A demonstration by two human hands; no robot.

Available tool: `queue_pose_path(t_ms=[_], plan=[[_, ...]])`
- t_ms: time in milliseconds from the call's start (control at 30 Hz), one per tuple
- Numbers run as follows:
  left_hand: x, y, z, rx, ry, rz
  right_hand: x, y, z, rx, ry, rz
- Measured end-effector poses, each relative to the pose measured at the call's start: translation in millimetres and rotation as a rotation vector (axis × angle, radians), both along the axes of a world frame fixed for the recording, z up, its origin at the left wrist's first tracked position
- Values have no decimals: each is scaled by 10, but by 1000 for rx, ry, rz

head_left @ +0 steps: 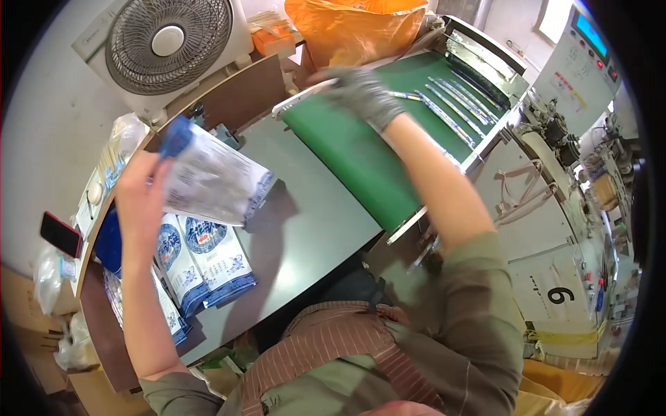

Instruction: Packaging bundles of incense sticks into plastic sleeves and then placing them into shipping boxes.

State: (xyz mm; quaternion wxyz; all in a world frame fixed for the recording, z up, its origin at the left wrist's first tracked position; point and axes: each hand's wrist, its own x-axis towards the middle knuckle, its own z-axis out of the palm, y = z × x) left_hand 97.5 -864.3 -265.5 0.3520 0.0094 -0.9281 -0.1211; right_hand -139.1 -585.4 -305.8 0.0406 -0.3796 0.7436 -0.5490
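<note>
My left hand (141, 187) is closed on the blue top of a white-and-blue plastic bag (215, 173), which is tilted above the grey tabletop (305, 201). Below it lie several similar flat printed bags (216, 260), overlapping. In a grey glove, my right hand (364, 97) reaches over the near left end of a green conveyor belt (333, 152). Motion smears its fingers, so whether they hold anything is unclear. Just right of the glove, several thin, long wrapped sticks (447, 118) with blue-and-white wrappers lie across the belt.
A white fan (166, 41) stands behind the table's raised brown edge. An orange plastic bag (354, 35) sits beyond the belt. Machinery with a control panel (583, 62) is on the right. A phone (61, 234) rests at the far left beside clear plastic bags.
</note>
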Motion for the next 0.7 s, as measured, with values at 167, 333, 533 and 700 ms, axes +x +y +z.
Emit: queue_pose_path(t_ms=[167, 333, 533, 700], plan=[[156, 18, 255, -383, 425, 177, -748, 1850, -975, 997, 329, -917], [554, 549, -548, -466, -15, -42, -623, 2007, -1055, 746, 350, -848], [760, 925, -1960, -362, -388, -193, -390, 2263, -864, 378, 575, -858], [1007, 1009, -1708, -111, -286, -32, 291, 2415, -506, -174, 699, -973]])
